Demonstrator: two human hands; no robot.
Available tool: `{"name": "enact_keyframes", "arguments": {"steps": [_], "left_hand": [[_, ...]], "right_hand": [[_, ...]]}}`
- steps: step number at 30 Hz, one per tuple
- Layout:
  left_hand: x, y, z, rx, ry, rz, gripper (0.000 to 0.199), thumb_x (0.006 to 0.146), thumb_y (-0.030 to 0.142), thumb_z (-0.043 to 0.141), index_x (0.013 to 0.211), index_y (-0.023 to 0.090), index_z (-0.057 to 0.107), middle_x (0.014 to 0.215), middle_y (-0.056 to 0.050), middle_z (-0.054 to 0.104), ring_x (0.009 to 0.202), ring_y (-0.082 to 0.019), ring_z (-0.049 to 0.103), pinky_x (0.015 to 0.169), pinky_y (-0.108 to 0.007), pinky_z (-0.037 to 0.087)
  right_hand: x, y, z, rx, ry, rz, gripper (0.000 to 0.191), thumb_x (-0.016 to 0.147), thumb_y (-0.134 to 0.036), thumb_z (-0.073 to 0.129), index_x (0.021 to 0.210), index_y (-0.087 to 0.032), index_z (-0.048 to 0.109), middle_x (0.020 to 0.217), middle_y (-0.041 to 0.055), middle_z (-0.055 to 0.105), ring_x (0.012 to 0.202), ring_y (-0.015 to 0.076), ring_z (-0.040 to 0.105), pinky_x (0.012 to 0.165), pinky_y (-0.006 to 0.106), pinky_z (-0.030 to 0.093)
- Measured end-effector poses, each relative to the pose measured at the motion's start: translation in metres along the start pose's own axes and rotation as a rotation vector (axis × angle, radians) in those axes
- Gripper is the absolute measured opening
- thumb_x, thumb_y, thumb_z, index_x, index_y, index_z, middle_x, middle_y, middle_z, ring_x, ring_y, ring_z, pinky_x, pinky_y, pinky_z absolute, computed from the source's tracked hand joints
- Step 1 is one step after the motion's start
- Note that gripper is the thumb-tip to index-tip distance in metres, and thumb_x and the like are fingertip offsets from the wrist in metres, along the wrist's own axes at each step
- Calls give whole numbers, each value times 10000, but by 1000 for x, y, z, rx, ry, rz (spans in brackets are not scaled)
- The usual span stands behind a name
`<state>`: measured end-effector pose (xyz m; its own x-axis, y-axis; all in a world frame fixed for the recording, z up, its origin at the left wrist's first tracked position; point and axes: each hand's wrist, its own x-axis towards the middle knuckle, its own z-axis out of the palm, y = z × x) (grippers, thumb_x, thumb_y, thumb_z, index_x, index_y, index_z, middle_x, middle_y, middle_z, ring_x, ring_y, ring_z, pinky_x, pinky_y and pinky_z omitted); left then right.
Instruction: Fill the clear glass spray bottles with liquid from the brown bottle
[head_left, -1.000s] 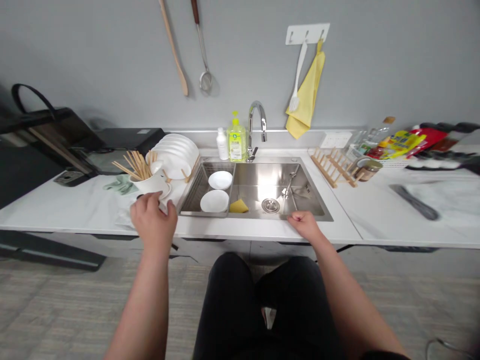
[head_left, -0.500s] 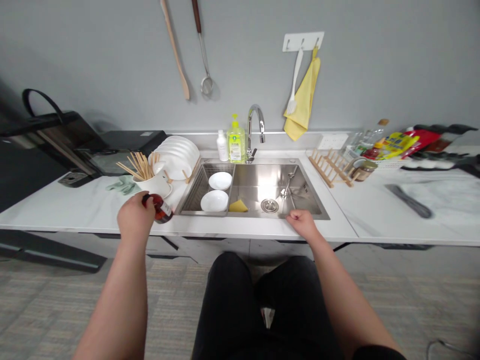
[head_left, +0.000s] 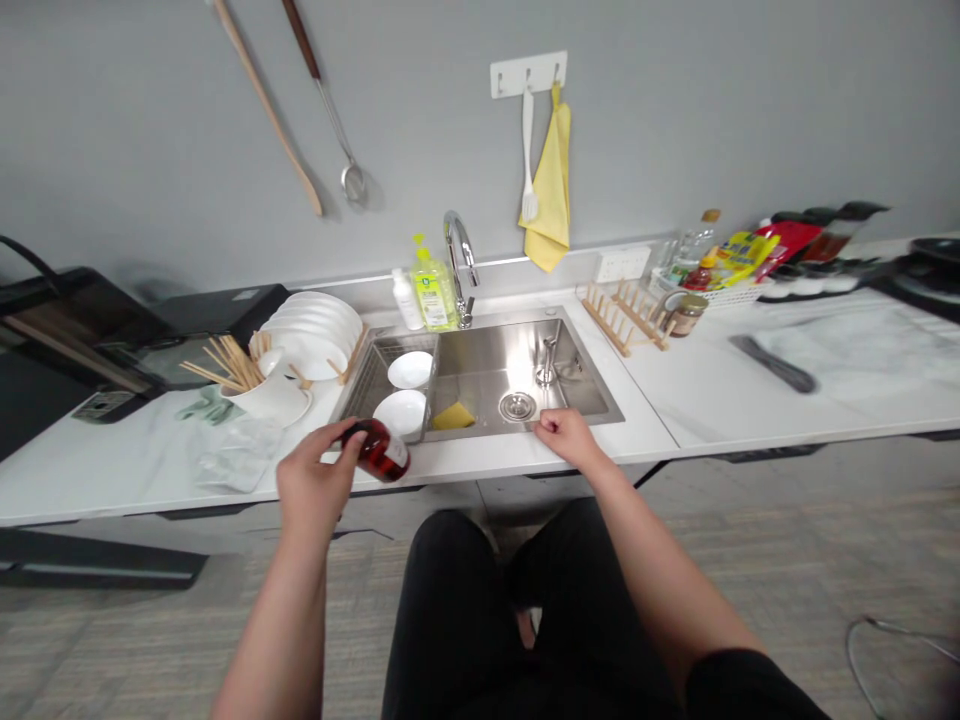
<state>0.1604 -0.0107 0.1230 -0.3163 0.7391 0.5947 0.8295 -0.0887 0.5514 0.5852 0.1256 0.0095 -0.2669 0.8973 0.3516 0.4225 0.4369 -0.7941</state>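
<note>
A reddish-brown bottle (head_left: 384,452) with a white label and dark top is tilted in my left hand (head_left: 313,482), which is closed around its upper end. It hangs over the counter's front edge, left of the sink (head_left: 491,350). My right hand (head_left: 566,435) is curled into a fist by the sink's front rim, with nothing showing out of it. Two white bowls, a rear bowl (head_left: 410,370) and a front bowl (head_left: 401,412), sit in the wire basket (head_left: 360,385) on the sink's left side. A yellow sponge or cloth (head_left: 454,416) lies beside the basket.
Behind the sink stand a faucet (head_left: 459,265), a green soap bottle (head_left: 435,295) and a white bottle (head_left: 406,300). Left are racked white plates (head_left: 315,325), a white pot (head_left: 274,400) of chopsticks and a crumpled clear bag (head_left: 236,455). Right are a wooden rack (head_left: 626,318) and a jar (head_left: 686,316).
My left hand has brought the bottle rightward and nearer to me, away from the white pot. The camera view has turned to the right. My right hand stays fisted near the sink rim.
</note>
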Motion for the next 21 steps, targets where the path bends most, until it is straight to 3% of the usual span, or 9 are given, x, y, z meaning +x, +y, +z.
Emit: {"name": "enact_keyframes", "arguments": {"steps": [3, 5, 7, 9, 10, 12, 15, 18, 21], "left_hand": [[-8, 41, 47, -199, -132, 72, 305, 991, 465, 791, 1154, 227, 892, 1168, -98, 895, 1063, -314, 846, 1023, -466, 665], [-12, 66, 77, -267, -197, 130, 267, 1004, 428, 795, 1156, 234, 896, 1153, -99, 895, 1058, -306, 843, 1019, -464, 666], [-15, 90, 103, -305, -241, 184, 238, 1011, 397, 798, 1166, 246, 898, 1160, -101, 892, 1065, -303, 837, 1029, -471, 664], [-18, 110, 123, -336, -269, 220, 219, 1012, 378, 801, 1166, 256, 897, 1167, -101, 889, 1068, -303, 831, 1031, -476, 662], [-19, 118, 131, -352, -276, 229, 209, 1010, 371, 803, 1159, 259, 896, 1163, -100, 888, 1067, -303, 829, 1026, -477, 663], [-21, 130, 143, -384, -289, 232, 198, 1007, 362, 802, 1153, 263, 891, 1155, -97, 885, 1069, -303, 825, 1016, -477, 663], [-24, 136, 150, -406, -295, 228, 203, 1016, 365, 789, 1159, 254, 880, 1164, -106, 875, 1088, -307, 816, 1019, -478, 655], [-23, 132, 149, -422, -335, 210, 300, 1021, 391, 785, 1275, 247, 853, 1216, -123, 859, 1103, -309, 805, 1022, -478, 644], [-18, 125, 147, -517, -435, 202, 359, 1065, 416, 724, 1365, 244, 820, 1332, -130, 838, 1238, -311, 784, 1128, -492, 608]], "right_hand": [[0, -6, 0, 74, -53, -36, 378, 940, -447, 792, 702, -233, 592, 650, -56, 474, 623, 147, 422, 624, 292, 307], [0, -10, 1, 161, -116, -83, 271, 889, -452, 882, 1005, -225, 789, 852, -5, 691, 709, 172, 556, 674, 293, 423], [1, -14, 4, 274, -191, -129, 654, 817, -466, 976, 1400, -252, 770, 1273, 91, 786, 966, 232, 705, 835, 333, 551], [2, -18, 10, 386, -267, -150, 981, 751, -480, 1040, 1622, -280, 638, 1595, 147, 678, 1294, 308, 712, 1045, 400, 586], [2, -20, 13, 428, -296, -150, 1073, 726, -477, 1059, 1671, -279, 590, 1655, 158, 640, 1389, 333, 685, 1112, 424, 578], [2, -24, 19, 464, -313, -125, 1113, 711, -437, 1065, 1690, -256, 568, 1631, 160, 668, 1416, 351, 686, 1156, 442, 577], [1, -29, 24, 439, -267, -77, 983, 730, -335, 1031, 1624, -229, 635, 1473, 125, 773, 1295, 338, 749, 1136, 446, 598], [-2, -31, 25, 407, -231, -63, 906, 736, -280, 1008, 1578, -242, 676, 1395, 97, 810, 1234, 331, 773, 1120, 453, 608], [-4, -31, 25, 395, -212, -56, 922, 723, -287, 1020, 1577, -238, 675, 1409, 104, 811, 1240, 339, 777, 1119, 458, 611]]}}
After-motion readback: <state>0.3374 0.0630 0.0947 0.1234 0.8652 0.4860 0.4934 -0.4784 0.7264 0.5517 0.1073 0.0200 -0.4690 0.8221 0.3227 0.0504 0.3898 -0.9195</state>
